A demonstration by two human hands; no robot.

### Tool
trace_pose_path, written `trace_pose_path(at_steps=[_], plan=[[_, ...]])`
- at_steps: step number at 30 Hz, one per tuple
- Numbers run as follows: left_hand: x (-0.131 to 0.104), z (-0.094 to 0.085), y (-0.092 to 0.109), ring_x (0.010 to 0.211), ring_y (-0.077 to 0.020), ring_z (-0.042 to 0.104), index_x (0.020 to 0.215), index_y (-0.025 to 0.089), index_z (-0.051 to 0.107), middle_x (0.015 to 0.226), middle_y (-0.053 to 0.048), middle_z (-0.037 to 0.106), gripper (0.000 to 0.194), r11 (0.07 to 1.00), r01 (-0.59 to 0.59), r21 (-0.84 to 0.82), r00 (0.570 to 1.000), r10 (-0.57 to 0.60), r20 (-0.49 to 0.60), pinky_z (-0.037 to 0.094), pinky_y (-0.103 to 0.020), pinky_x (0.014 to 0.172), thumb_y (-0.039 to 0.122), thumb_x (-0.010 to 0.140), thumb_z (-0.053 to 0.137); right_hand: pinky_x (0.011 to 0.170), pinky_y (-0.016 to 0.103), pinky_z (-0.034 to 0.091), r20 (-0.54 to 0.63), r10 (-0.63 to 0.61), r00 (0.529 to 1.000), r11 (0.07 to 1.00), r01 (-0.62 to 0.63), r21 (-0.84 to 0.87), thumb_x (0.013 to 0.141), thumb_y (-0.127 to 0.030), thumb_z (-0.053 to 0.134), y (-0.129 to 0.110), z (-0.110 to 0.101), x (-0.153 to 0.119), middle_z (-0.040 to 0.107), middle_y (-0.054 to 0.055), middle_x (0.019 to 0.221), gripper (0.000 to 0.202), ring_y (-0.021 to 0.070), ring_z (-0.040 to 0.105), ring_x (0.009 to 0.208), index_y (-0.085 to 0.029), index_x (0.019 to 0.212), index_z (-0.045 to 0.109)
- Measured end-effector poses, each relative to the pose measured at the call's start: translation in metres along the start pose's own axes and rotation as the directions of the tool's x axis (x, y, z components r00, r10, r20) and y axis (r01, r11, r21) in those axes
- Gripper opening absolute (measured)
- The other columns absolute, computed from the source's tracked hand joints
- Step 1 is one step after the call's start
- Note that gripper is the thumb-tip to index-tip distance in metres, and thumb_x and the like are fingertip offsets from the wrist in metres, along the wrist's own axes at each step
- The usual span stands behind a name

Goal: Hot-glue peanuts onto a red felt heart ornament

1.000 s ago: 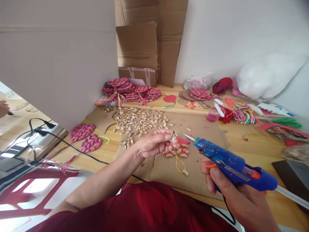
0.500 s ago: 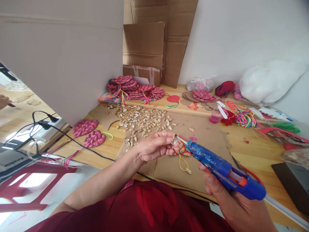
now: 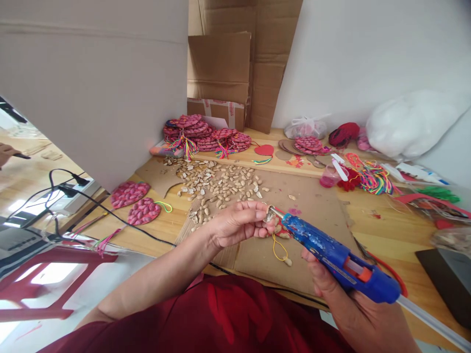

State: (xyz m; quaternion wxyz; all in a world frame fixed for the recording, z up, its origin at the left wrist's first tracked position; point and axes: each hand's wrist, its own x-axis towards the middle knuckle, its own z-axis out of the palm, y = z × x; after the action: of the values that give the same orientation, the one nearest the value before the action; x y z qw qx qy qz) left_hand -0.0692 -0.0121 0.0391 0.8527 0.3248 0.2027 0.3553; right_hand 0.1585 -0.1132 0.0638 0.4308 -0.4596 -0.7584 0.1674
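Near the middle, my left hand (image 3: 241,223) pinches a peanut shell (image 3: 270,214) between thumb and fingers, its hollow side showing. My right hand (image 3: 353,304) is wrapped round a blue glue gun (image 3: 331,257), whose metal nozzle meets the shell's rim. A clear glue stick (image 3: 430,321) sticks out of the gun's back end. Behind the shell, partly hidden by my left fingers and the nozzle, lies a red piece with peanuts on it. From it a yellow cord loop (image 3: 279,249) hangs onto the cardboard sheet (image 3: 272,267).
Loose peanuts (image 3: 228,182) and shells spread behind my left hand. Pink peanut-covered pieces (image 3: 144,212) lie left, with more stacked (image 3: 191,130) behind. A black cable (image 3: 154,238) crosses the table. Coloured threads (image 3: 375,179) and a small pink cup (image 3: 328,176) are at right. Another person's hand (image 3: 5,153) shows far left.
The gun has shifted slightly left and its nozzle now reaches the shell's rim. The shell has tilted a little in my left fingers. The other person's hand at far left has moved slightly.
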Motion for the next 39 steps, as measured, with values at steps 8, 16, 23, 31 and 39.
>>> trace_pose_path(at_steps=[8,16,23,31,39], plan=[[0.001,0.0,0.0,0.075,-0.0123,0.068,0.084,0.013,0.069,0.079,-0.004,0.069,0.026,1.0,-0.004,-0.01,1.0,0.004,0.009,0.053,-0.02,0.068,0.029,0.071,0.086,0.05,0.017,0.052,-0.008,0.006,1.0,1.0,-0.006,-0.011,0.105,-0.04,0.058,0.002,0.001,0.0,0.063,0.0,0.078,0.02,0.0138,0.064,0.061,-0.022,0.098,0.064],[0.002,0.001,0.0,0.074,-0.0124,0.068,0.083,0.012,0.07,0.079,-0.005,0.07,0.029,1.0,0.002,0.008,1.0,-0.002,-0.015,0.053,-0.02,0.066,0.03,0.07,0.087,0.048,0.016,0.051,-0.025,-0.017,1.0,0.999,0.017,-0.027,0.106,-0.041,0.057,0.0,0.001,0.003,0.065,0.0,0.079,0.022,0.0137,0.065,0.063,-0.022,0.099,0.065],[0.001,0.0,-0.001,0.074,-0.0128,0.069,0.083,0.012,0.068,0.078,-0.005,0.07,0.028,1.0,0.004,0.001,1.0,-0.004,-0.024,0.053,-0.02,0.066,0.028,0.07,0.086,0.052,0.016,0.051,0.001,-0.007,1.0,1.0,0.007,0.015,0.106,-0.036,0.057,-0.002,0.001,0.006,0.062,-0.003,0.073,0.02,0.0117,0.062,0.058,-0.022,0.093,0.063],[0.001,0.0,0.0,0.073,-0.0132,0.069,0.083,0.012,0.069,0.077,-0.006,0.071,0.028,1.0,0.009,-0.003,0.999,-0.009,-0.031,0.053,-0.019,0.065,0.028,0.069,0.087,0.054,0.02,0.052,0.016,0.068,0.998,0.997,-0.068,0.025,0.104,-0.038,0.06,0.003,0.001,-0.002,0.062,-0.001,0.077,0.018,0.0148,0.063,0.063,-0.022,0.095,0.063],[0.0,-0.001,0.0,0.074,-0.0142,0.069,0.084,0.012,0.069,0.077,-0.005,0.071,0.028,1.0,0.007,-0.004,0.999,-0.007,-0.031,0.052,-0.021,0.065,0.028,0.069,0.087,0.051,0.021,0.051,-0.022,0.083,0.996,0.997,-0.083,0.0,0.103,-0.041,0.061,0.004,0.003,-0.005,0.062,0.003,0.082,0.02,0.0169,0.064,0.068,-0.021,0.1,0.066]])
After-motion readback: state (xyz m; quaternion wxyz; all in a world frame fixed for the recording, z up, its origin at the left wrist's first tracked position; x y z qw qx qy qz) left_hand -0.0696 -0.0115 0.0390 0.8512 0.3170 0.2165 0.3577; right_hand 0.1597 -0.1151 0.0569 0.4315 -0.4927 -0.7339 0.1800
